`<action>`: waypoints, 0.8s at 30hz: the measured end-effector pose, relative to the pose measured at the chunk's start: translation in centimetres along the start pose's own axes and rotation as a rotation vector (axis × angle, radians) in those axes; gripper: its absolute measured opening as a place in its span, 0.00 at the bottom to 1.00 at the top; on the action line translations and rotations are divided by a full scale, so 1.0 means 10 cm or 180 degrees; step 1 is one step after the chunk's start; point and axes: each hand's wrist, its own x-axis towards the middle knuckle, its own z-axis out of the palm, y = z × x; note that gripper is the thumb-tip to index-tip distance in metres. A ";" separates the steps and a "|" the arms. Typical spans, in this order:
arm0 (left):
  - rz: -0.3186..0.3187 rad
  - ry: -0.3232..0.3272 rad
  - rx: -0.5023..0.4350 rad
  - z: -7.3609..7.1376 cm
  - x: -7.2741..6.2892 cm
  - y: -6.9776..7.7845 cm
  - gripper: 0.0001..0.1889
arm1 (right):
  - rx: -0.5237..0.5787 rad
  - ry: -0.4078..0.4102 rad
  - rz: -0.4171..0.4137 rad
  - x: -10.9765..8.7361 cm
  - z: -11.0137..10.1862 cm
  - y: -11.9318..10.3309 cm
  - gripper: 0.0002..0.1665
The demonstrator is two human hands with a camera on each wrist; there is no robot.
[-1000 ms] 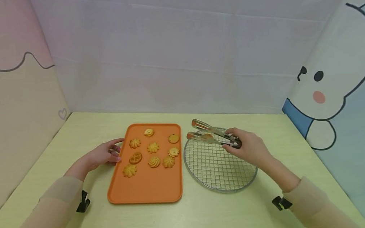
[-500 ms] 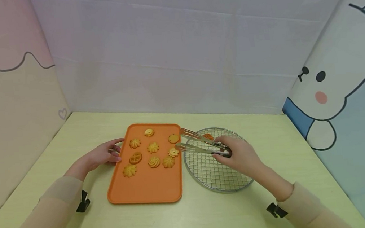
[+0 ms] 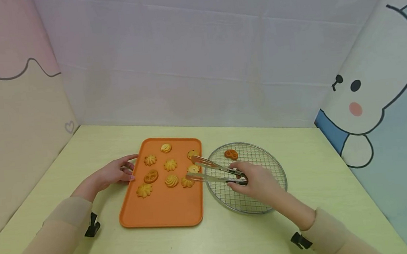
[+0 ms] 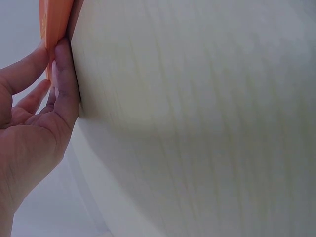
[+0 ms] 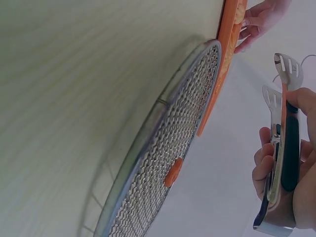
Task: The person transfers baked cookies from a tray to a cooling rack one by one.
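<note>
My left hand holds the left rim of an orange tray, fingers and thumb at its edge in the left wrist view. Several golden cookies lie spread over the tray, among them a pretzel-shaped one and a swirled one. My right hand grips metal serving tongs with dark handle grips. Their slotted tips stand apart above the tray's right side, nothing between them, partly covering the cookies there. Beneath the right hand lies a round wire cooling rack, bearing a brown pretzel-shaped cookie.
Tray and rack lie side by side on a pale wooden table. A white sheet hangs behind the table, and printed cartoon panels stand at both sides.
The tongs released the pretzel-shaped cookie onto the rack. My right hand then carried the tongs left, their tips now over the tray. My left hand has stayed at the tray's edge.
</note>
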 end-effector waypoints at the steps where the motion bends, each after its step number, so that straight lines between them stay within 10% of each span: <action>1: 0.0009 -0.0005 -0.0006 0.00 0.00 0.00 0.43 | -0.0014 -0.0008 -0.0019 0.00 0.02 -0.01 0.26; 24: 0.0059 -0.0012 0.0044 0.01 -0.02 -0.02 0.43 | -0.0357 -0.0333 -0.0199 0.10 0.22 -0.09 0.24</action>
